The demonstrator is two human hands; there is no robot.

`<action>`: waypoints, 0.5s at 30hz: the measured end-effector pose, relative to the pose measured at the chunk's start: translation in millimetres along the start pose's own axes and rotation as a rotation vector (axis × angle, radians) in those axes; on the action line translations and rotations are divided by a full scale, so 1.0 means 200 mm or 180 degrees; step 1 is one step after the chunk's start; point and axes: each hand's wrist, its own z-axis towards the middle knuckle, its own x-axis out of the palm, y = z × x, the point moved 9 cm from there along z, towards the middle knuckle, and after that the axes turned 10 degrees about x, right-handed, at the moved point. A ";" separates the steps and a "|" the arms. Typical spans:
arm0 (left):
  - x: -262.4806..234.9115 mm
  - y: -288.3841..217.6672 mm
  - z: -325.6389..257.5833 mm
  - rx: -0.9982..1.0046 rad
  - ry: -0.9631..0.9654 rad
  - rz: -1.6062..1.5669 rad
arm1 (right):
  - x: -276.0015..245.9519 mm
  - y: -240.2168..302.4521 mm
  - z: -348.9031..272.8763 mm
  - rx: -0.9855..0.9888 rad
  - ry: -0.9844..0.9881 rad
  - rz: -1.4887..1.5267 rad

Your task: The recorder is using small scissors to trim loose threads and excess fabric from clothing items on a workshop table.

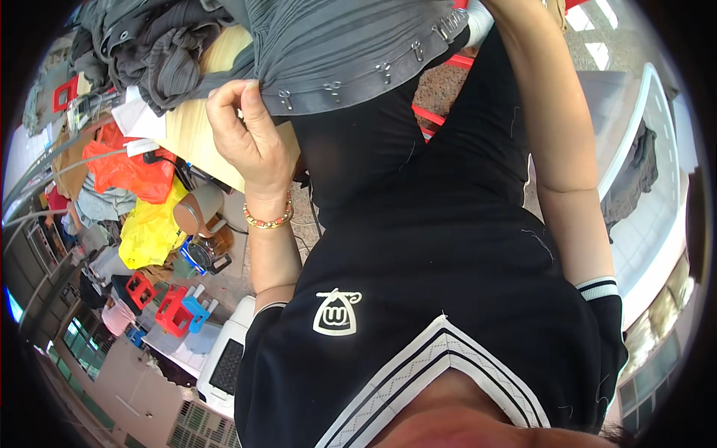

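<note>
A grey pleated garment [328,45] lies across my lap and the table edge. Along its smooth grey band [358,93] hang several small metal fasteners [383,72] that look like safety pins, with a tight cluster of them toward the right end. My left hand [250,138], wearing a beaded bracelet at the wrist, pinches the band's left end between thumb and forefinger. My right arm reaches up to the band's right end. The top edge of the head view cuts off most of my right hand [504,6], so its fingers are hidden. Something white [479,22] shows beside it.
Dark grey garments [160,52] are heaped on the wooden table [190,138] at the left. Beside it are an orange-red plastic bag [131,164], a yellow bag [153,228] and red stools [173,310]. A white-rimmed bin [650,194] holding dark cloth stands at my right.
</note>
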 end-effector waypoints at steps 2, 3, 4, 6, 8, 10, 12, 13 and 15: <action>-0.03 0.07 -0.02 -0.0095 -0.0006 0.0097 | 0.10 0.04 0.06 -0.0187 0.0082 -0.0032; -0.05 0.10 -0.04 -0.0128 -0.0011 0.0242 | 0.16 0.05 0.07 -0.0166 0.0140 -0.0097; -0.05 0.13 -0.05 -0.0186 0.0106 0.0298 | 0.20 0.06 0.08 -0.0114 0.0086 -0.0636; -0.01 0.12 -0.04 -0.0083 0.0379 0.0324 | 0.26 -0.01 0.12 -0.0163 0.0133 -0.1370; 0.04 0.07 -0.02 0.0009 0.0763 0.0648 | 0.31 -0.07 0.12 -0.0189 0.0443 -0.1503; -0.01 0.02 0.01 0.0153 0.0336 0.0296 | 0.28 -0.12 0.10 0.0285 0.0371 -0.1825; -0.07 -0.03 0.04 0.0067 -0.0092 -0.0477 | 0.19 -0.09 0.04 0.0262 0.0205 -0.1274; -0.07 -0.07 0.06 0.0095 -0.0131 -0.0823 | 0.14 -0.08 -0.01 0.0250 0.0114 -0.0777; -0.03 -0.16 0.10 0.0419 0.0221 -0.0666 | 0.10 -0.02 -0.11 0.0203 0.0025 -0.0986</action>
